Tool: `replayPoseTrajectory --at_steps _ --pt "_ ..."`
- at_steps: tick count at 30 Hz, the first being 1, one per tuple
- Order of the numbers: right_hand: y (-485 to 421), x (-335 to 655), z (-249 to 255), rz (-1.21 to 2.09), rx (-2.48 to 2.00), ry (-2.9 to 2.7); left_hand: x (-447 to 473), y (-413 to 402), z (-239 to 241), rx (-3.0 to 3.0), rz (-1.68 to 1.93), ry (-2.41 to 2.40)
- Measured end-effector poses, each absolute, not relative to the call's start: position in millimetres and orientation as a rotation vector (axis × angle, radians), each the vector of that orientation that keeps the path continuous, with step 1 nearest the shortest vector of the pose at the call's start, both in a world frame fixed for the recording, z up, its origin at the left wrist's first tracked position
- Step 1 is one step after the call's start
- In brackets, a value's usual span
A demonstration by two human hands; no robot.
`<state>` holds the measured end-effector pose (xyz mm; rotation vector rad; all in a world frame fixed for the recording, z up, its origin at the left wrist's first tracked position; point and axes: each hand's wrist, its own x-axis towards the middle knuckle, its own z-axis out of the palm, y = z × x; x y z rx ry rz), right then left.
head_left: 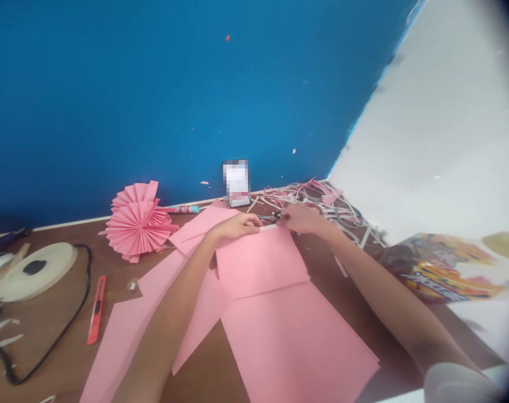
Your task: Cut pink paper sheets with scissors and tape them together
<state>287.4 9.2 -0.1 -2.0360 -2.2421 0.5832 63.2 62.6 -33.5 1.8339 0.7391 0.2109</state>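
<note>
A pink sheet of paper [258, 257] lies in front of me, overlapping longer pink sheets [296, 341] below it. A narrow white strip [269, 228] runs along its far edge. My left hand [238, 226] rests on that edge, thumb and fingers close together at the strip's left end, pressing the paper. At the far right corner my right hand [301, 217] is closed in a pinch at the other end of the strip. Its fingertips are small and partly hidden. Just behind the fingers lies a dark, thin metal object, too unclear to name.
Pink paper rosettes [140, 226] and a glue stick-like tube [189, 209] stand back left. A red box cutter [97, 310], a large tape roll [40, 271] and a black cable [80, 305] lie left. Paper scraps [321, 196] pile against the blue wall, near a phone [236, 183].
</note>
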Motion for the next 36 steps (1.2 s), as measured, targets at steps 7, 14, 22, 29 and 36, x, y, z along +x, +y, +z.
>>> replayPoseTrajectory --at_steps 7,14,22,29,36 --pt "3 296 14 0.79 -2.138 -2.518 30 79 -23 1.963 -0.106 0.722" --pt "-7 303 25 1.108 -2.229 -2.467 18 81 -14 1.913 -0.067 0.686" --pt "-16 287 33 0.196 -2.266 -2.335 32 76 -20 1.94 0.001 0.65" --pt "-21 242 -3 0.594 -1.73 -2.353 43 69 -21 1.928 0.14 0.689" --pt "-11 243 -22 0.98 -1.555 -2.17 40 78 -32 1.837 0.268 0.673"
